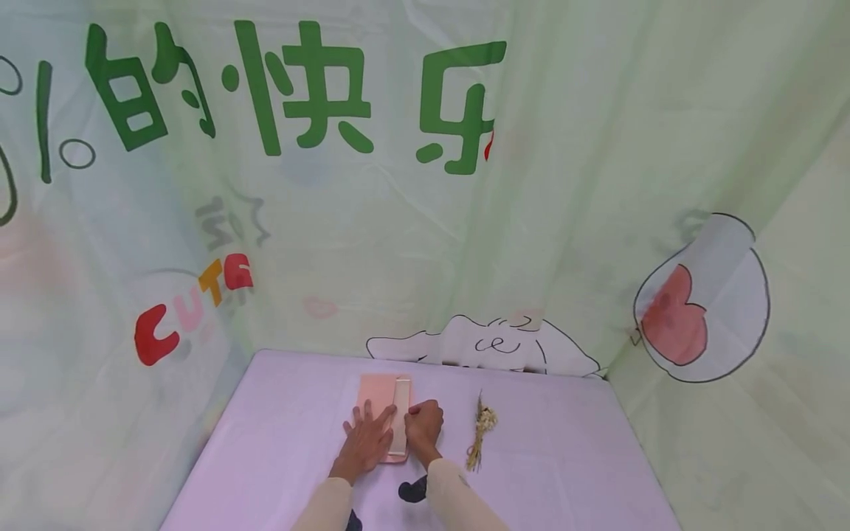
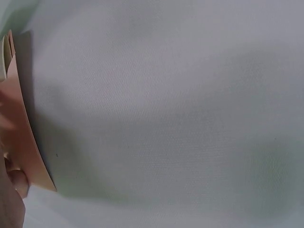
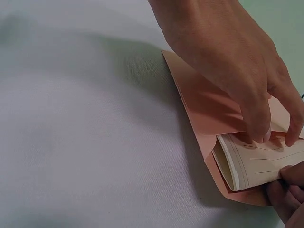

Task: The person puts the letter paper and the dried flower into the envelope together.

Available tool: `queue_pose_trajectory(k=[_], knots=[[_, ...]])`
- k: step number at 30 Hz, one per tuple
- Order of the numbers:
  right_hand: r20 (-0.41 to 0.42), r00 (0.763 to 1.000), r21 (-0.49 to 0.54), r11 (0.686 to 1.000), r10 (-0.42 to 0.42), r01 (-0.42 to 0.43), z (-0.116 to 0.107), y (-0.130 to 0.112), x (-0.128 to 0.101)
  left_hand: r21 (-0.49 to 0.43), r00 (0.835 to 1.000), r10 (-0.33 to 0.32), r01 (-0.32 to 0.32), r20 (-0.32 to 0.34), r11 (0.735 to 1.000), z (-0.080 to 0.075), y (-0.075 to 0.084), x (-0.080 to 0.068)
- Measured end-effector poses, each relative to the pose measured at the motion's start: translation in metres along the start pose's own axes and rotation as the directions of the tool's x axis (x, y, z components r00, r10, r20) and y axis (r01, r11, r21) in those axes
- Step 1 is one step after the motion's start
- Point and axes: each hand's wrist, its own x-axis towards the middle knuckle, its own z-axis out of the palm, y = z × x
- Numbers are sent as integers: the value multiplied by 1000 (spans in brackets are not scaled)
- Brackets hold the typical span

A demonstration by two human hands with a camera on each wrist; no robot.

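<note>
A pink envelope lies on the table under both hands. Along its right side, over the opened flap, is a folded sheet of lined cream paper. My left hand rests on the envelope with fingers spread; its thumb and index fingertip touch the sheet at the pocket's mouth in the right wrist view. From the flap side my right hand pinches the sheet's edge between thumb and fingers. Only part of the left hand shows at the left wrist view's lower left corner, beside the envelope.
A small bunch of dried flowers lies to the right of my right hand. The table has a pale purple cover. Printed curtains stand behind it and at both sides. A dark object shows beside the right forearm.
</note>
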Motion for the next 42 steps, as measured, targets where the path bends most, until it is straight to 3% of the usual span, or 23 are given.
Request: queue_pose_trajectory(k=[10, 19, 25, 35, 42], knots=[[31, 995, 85, 993, -91, 88, 18, 15, 7, 14, 1000, -9, 9, -6, 1000, 0, 0, 3], [75, 994, 36, 997, -77, 74, 18, 6, 4, 9, 1000, -14, 14, 0, 1000, 1, -2, 5], [91, 992, 56, 995, -91, 86, 12, -6, -4, 29, 1000, -2, 2, 3, 1000, 1, -1, 4], [123, 985, 116, 987, -125, 111, 40, 22, 10, 71, 1000, 25, -25, 1, 997, -2, -1, 3], [112, 987, 128, 987, -117, 102, 37, 14, 7, 42, 1000, 25, -25, 6, 999, -3, -2, 4]])
